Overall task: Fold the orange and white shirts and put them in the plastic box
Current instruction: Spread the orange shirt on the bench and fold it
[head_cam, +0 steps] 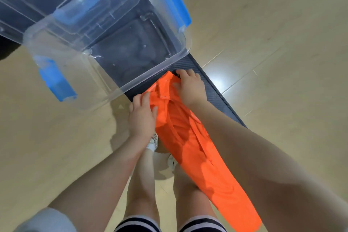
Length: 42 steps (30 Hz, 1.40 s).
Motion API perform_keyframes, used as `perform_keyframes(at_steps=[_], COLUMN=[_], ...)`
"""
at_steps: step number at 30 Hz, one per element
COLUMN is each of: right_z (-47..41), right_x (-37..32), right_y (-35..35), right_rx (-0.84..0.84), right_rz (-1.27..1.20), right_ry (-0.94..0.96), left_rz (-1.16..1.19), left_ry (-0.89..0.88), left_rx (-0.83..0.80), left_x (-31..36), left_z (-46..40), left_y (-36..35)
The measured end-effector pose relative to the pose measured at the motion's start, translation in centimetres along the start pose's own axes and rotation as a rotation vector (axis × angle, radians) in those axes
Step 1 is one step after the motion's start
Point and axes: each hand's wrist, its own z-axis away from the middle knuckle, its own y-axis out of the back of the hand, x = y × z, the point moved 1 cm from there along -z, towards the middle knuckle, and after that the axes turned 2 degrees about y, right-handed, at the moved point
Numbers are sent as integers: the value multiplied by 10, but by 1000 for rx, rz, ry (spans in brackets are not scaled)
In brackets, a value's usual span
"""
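Beige floor tiles (273,24) spread wide on every side below us, with pale grout lines running off to the right and a bright glare spot beside the dark table (207,84). That table is a narrow dark slab with a ribbed surface, and its near right edge cuts diagonally down toward our right arm. On it sits the clear plastic box (105,47), open at the top, its near rim lying just beyond our fingers; blue latches (178,8) hang at its sides, and a clear lid (75,0) with a blue clip rests tilted across its far part. We see dark shapes through the box walls but cannot tell what they are. Between box rim and table edge only a slim strip of table is bare. The orange shirt (190,137) lies there bunched at its top and hangs long over the table's near edge, down past our legs. Our left hand (142,118) grips the shirt's left edge with curled fingers; our right hand (190,86) curls over its top right corner, close to the box rim. A white shoe (153,142) shows on the floor below.
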Motion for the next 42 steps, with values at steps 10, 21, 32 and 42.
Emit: perform_keyframes(at_steps=[10, 21, 32, 42], right_z=[-14, -19, 35, 51], right_x=[19, 24, 12, -38], right_y=[10, -6, 68, 120], right_rx=[241, 113, 151, 168], right_rz=[-91, -301, -714, -753], right_ry=[-95, -81, -115, -47], left_rz=[298, 300, 575, 439], left_ry=[128, 258, -111, -243], left_rx=[171, -6, -267, -18], left_x=[-20, 3, 33, 39], left_z=[-17, -32, 3, 13], left_y=[3, -2, 73, 150])
